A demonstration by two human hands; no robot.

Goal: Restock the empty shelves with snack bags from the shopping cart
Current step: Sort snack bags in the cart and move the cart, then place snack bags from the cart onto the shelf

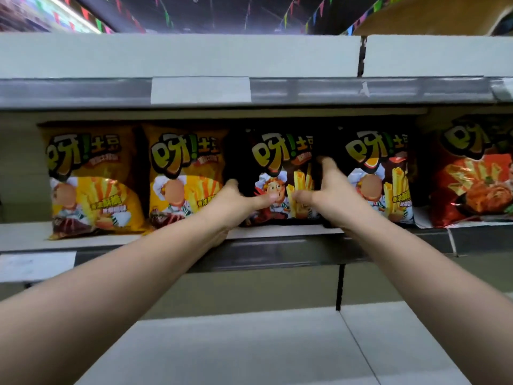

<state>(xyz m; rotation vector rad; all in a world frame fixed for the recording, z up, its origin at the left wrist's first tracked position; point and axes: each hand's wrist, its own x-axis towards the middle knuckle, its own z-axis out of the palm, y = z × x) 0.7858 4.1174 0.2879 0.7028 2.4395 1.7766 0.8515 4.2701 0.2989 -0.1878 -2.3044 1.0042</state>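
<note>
Steadying a dark snack bag (pixel 280 162) upright on the middle shelf (pixel 277 232), a person clasps it from both sides, the left hand (pixel 231 202) and right hand (pixel 331 194) each gripping an edge with the thumb laid across the printed front and the fingers curled round behind. The two-sided hold appears meant to keep the soft, air-filled pack facing forward and square while it is seated in its slot, since such a bag would likely slump or twist if pushed from one side only. It stands in a front-facing row, with two yellow bags (pixel 91 179) to its left and a second dark bag (pixel 380 173) touching its right edge, so like flavours sit together; a red bag (pixel 474 173) closes the row at the far right. The right hand's fingers reach up between the two dark packs, seemingly to part them and make room. Above, the upper shelf (pixel 194 54) carries a white label (pixel 200 90) on its rail; below, the pale board of the lower shelf (pixel 249 343) shows between the forearms. The shopping cart is out of view, and placement of this bag looks nearly complete.
</note>
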